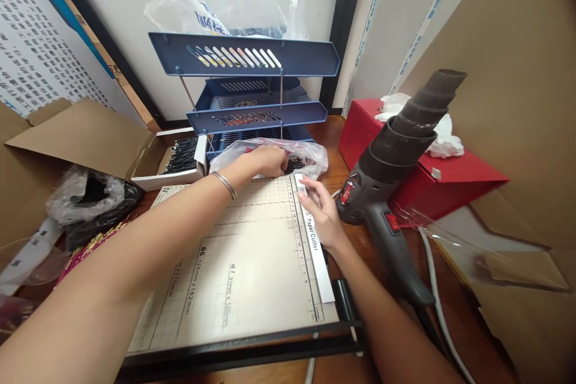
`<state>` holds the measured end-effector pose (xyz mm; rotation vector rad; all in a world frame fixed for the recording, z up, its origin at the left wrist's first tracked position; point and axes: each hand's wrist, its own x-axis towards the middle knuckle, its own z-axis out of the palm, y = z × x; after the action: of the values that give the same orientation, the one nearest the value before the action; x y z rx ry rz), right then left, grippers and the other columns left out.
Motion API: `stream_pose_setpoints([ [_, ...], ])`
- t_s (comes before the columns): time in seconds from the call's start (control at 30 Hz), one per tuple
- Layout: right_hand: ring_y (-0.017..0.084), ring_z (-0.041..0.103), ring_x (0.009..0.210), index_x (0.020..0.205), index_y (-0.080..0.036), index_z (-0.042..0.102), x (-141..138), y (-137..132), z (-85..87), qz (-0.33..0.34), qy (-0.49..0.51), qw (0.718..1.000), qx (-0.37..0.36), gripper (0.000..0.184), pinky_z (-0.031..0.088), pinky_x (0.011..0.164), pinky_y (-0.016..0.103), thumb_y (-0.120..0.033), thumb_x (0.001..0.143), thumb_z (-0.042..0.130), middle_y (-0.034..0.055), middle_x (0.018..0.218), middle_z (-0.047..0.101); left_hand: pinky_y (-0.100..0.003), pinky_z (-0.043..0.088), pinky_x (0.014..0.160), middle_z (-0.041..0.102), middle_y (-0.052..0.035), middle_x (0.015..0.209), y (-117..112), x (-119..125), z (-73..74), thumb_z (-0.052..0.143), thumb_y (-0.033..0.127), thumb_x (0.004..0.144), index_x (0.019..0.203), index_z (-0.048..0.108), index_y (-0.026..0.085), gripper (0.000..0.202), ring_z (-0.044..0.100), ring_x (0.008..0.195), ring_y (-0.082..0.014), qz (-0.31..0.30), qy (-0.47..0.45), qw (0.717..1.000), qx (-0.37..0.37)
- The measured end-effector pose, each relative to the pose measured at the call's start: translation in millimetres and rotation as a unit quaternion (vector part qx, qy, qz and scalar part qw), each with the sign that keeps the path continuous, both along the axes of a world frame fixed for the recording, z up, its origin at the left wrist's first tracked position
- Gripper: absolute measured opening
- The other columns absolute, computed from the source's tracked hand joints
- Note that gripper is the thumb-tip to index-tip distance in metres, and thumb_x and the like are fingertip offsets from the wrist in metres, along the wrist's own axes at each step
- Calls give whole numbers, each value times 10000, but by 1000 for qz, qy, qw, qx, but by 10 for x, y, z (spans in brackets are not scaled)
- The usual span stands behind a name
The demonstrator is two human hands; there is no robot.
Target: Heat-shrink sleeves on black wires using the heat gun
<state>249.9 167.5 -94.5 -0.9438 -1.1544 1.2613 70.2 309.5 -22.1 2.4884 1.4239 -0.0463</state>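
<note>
My left hand (270, 161), with a silver bangle on its wrist, reaches to the mouth of a clear plastic bag (225, 157) at the far edge of the paper cutter. Its fingers are curled, and what they grip is hidden. Small dark pieces (296, 164) show inside the bag beside it. My right hand (324, 216) rests at the far right of the paper cutter's printed board (261, 258). Its fingers are apart, with tips by the white strip (321, 270) marked "Paper Cutter"; nothing shows in them.
Behind the bag stands a blue tiered rack (252, 57). A heat gun (387, 192) stands nozzle up at right, before a red box (463, 183). At left are a box of black strands (182, 156) and an open cardboard box (85, 132). The cutter's black handle (344, 300) lies near.
</note>
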Motion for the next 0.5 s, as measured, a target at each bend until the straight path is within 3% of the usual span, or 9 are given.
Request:
stream_pose_setpoints([
  [0.13, 366, 534, 1587, 1189, -247, 688, -6, -17, 24, -3, 11, 1000, -5, 617, 409, 1345, 555, -670, 772, 854, 167, 1656, 596, -315, 438, 707, 821, -66, 835, 39, 22, -8, 756, 199, 751, 845, 874, 207, 151, 667, 731, -211, 20, -1, 1000, -19],
  [0.37, 358, 566, 1555, 1200, -251, 684, -15, 32, -21, 0, 8, 1000, -6, 586, 417, 1340, 555, -641, 794, 847, 154, 1616, 630, -281, 490, 748, 855, -53, 923, 105, -192, -91, 768, 392, 854, 990, 902, 194, 275, 717, 833, -206, 86, -58, 994, -22],
  [0.5, 348, 534, 1571, 1195, -262, 718, 18, -117, 231, -48, -48, 997, 41, 454, 391, 1354, 571, -537, 853, 836, 129, 1649, 592, -302, 509, 775, 854, -32, 867, 80, -286, -116, 761, 359, 869, 937, 915, 254, 198, 718, 799, -210, 102, -100, 990, 3],
])
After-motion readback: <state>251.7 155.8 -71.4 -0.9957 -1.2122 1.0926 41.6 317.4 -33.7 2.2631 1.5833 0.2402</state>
